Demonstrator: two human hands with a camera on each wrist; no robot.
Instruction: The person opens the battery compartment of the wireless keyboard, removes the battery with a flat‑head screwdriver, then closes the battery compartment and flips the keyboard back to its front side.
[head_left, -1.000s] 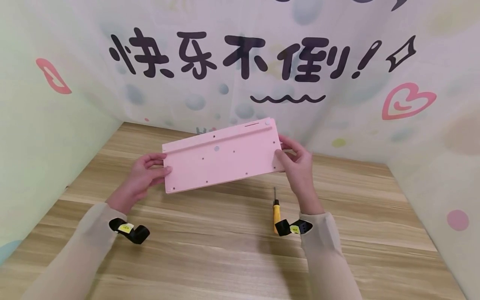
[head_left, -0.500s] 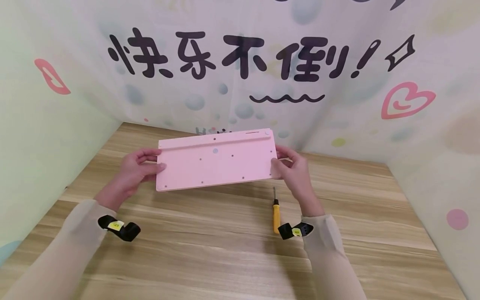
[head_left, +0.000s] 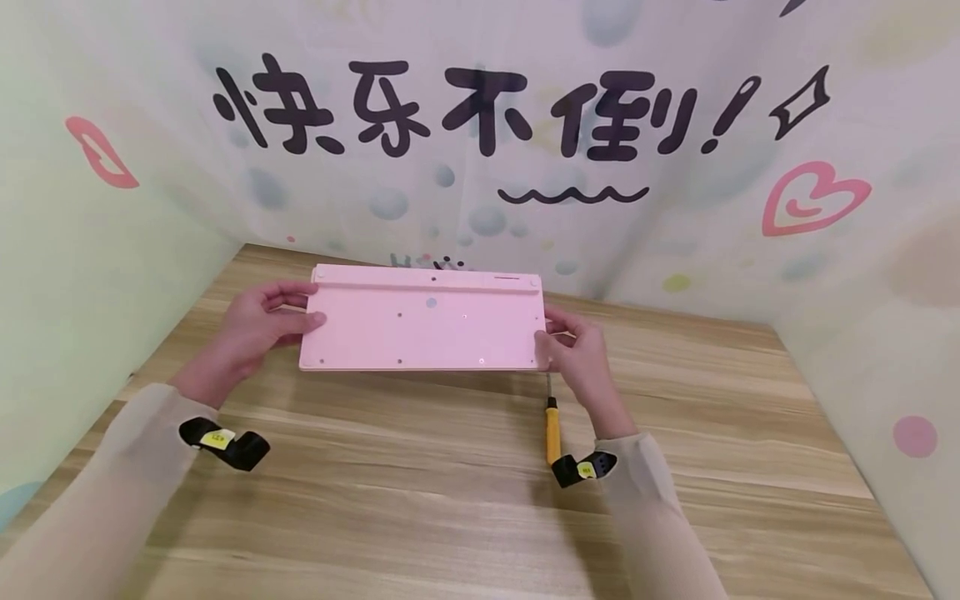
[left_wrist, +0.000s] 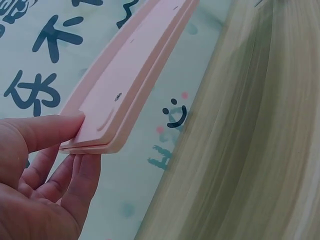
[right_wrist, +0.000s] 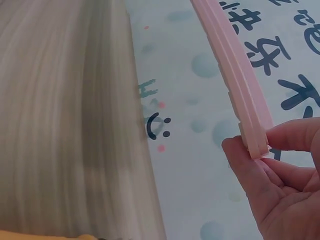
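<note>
A pink keyboard [head_left: 360, 337] is held up above the table, its underside with small screw holes facing me in the head view. My left hand [head_left: 251, 325] pinches its left end, thumb on the underside and fingers behind. At the opposite end, my right hand [head_left: 585, 358] grips it the same way. Key edges show along the keyboard [right_wrist: 235, 75] in the right wrist view; the key side is otherwise hidden. Below the right end lies a screwdriver [head_left: 553, 429] with a yellow handle, its shaft tip partly covered by the keyboard or hand.
The wood-grain table [head_left: 420, 500] reaches back to a printed cloth wall [head_left: 480, 200] with black lettering. More cloth hangs at the left and right sides. A black wrist camera [head_left: 225, 443] is strapped over each sleeve.
The keyboard has turned from tilting up at the right to nearly level, its right end coming down and its left edge shifting left. Both hands moved along with it; the screwdriver stayed put.
</note>
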